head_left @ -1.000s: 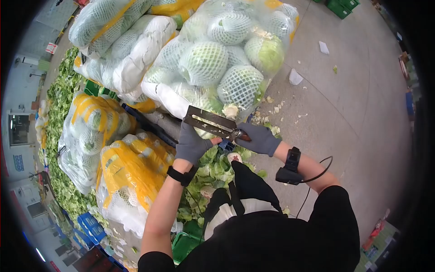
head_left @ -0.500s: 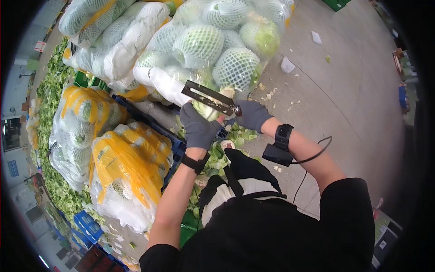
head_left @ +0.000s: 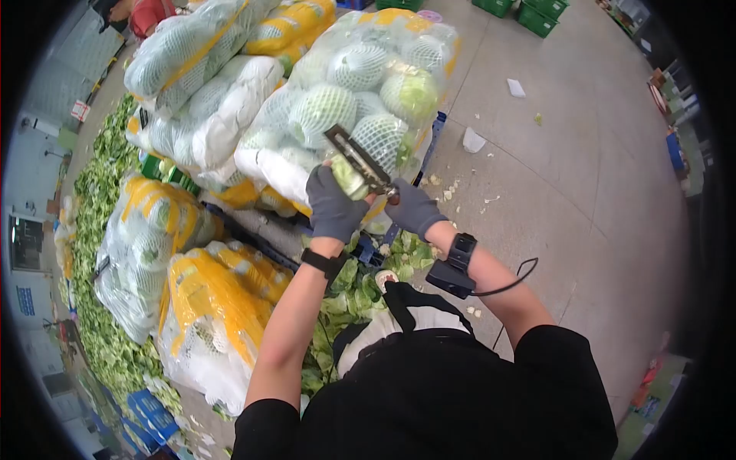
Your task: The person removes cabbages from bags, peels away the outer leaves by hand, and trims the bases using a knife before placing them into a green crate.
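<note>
The left hand [head_left: 333, 205], in a grey glove, has its fingers clamped around a small pale cabbage [head_left: 347, 178], held up just in front of the big clear bag [head_left: 448, 54] of netted cabbages. The gloved right hand [head_left: 410, 208] is just beside it, fingers closed on the handle of a knife [head_left: 354, 156]. The blade lies across the top of the cabbage, against the bag's lower front. Loose green leaves [head_left: 360, 280] lie on the floor [head_left: 552, 176] below the bag.
</note>
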`<action>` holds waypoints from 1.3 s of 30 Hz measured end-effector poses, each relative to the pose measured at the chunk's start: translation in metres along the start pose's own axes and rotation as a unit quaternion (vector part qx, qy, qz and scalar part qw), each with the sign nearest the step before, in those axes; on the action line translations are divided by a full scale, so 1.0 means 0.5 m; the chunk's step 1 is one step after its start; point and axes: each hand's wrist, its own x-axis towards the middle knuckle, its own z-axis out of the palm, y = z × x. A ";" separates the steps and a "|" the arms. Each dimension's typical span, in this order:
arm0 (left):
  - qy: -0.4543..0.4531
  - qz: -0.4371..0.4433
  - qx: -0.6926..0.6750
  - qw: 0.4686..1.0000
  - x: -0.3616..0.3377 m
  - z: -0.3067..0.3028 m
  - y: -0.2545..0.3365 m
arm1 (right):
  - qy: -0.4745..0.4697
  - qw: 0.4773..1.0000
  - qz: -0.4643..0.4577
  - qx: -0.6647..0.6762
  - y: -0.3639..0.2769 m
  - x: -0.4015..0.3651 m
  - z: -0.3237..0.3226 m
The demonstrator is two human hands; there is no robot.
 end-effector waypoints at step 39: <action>-0.243 -0.074 -0.497 0.830 -0.035 -0.088 0.082 | 0.057 0.982 -0.026 -0.181 0.070 0.027 -0.181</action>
